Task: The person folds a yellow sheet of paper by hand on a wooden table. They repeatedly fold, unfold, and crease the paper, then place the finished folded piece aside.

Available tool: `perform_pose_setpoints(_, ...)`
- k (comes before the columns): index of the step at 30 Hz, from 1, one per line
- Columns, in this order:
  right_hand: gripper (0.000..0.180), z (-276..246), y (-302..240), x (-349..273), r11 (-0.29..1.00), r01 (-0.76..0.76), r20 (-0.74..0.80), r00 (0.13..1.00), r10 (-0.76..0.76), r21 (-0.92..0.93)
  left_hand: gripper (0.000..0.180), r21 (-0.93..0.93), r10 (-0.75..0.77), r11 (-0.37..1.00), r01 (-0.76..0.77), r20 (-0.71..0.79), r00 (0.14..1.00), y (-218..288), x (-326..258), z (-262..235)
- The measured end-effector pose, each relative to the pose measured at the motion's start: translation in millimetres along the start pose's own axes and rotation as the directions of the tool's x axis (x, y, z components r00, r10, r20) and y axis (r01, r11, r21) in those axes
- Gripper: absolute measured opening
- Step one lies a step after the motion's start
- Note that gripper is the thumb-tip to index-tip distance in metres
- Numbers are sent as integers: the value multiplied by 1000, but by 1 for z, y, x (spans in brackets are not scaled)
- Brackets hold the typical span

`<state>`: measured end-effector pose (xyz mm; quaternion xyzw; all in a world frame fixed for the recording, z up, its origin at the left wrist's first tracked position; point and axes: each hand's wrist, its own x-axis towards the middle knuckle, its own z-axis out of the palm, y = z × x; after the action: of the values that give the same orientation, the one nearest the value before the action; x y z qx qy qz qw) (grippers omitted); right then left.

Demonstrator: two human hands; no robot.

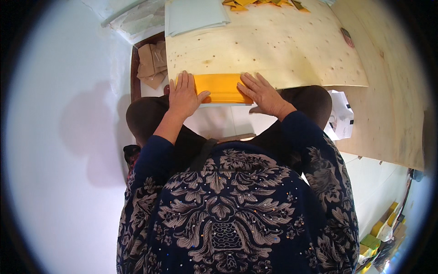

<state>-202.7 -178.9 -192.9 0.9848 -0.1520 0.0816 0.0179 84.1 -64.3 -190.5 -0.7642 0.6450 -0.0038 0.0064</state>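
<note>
A yellow sheet of paper (219, 86), creased lengthwise near its front side, lies at the near edge of the wooden tabletop (260, 52). Over its left end rests my left hand (184, 95), fingers stretched out flat and thumb pointing inward along the paper. My right hand (266, 96) lies on the right end with its fingers extended and its thumb lower, by the front edge. A thin pale strip shows under the paper's near side. Neither hand is closed around anything.
A stack of white sheets (194, 17) sits at the tabletop's far left. Beyond are yellow folded paper pieces (255, 3). A small dark object (347, 37) lies at the right. Brown paper (152, 64) stands left of the table, and a white bag (340, 116) hangs below its right side.
</note>
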Motion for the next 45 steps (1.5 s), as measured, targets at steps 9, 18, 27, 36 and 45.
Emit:
perform_pose_setpoints(9,25,-24,-20,4,863,-209,-249,902,352,461,79,-395,221,884,-252,-123,967,20,-11,-66)
perform_pose_setpoints(18,18,-161,-64,-12,680,-120,-305,828,471,724,19,-889,31,409,-205,-211,977,96,-44,-164)
perform_pose_setpoints(27,20,-228,-93,-38,772,-209,-425,733,530,601,16,-959,82,223,-176,-161,984,116,-68,-217)
perform_pose_setpoints(36,10,-228,-93,-32,378,-132,-185,697,693,917,12,-972,66,121,-203,-196,978,123,-65,-226)
perform_pose_setpoints(45,13,-223,-89,-36,371,-110,-197,691,695,922,10,-982,73,79,-171,-165,984,127,-54,-220)
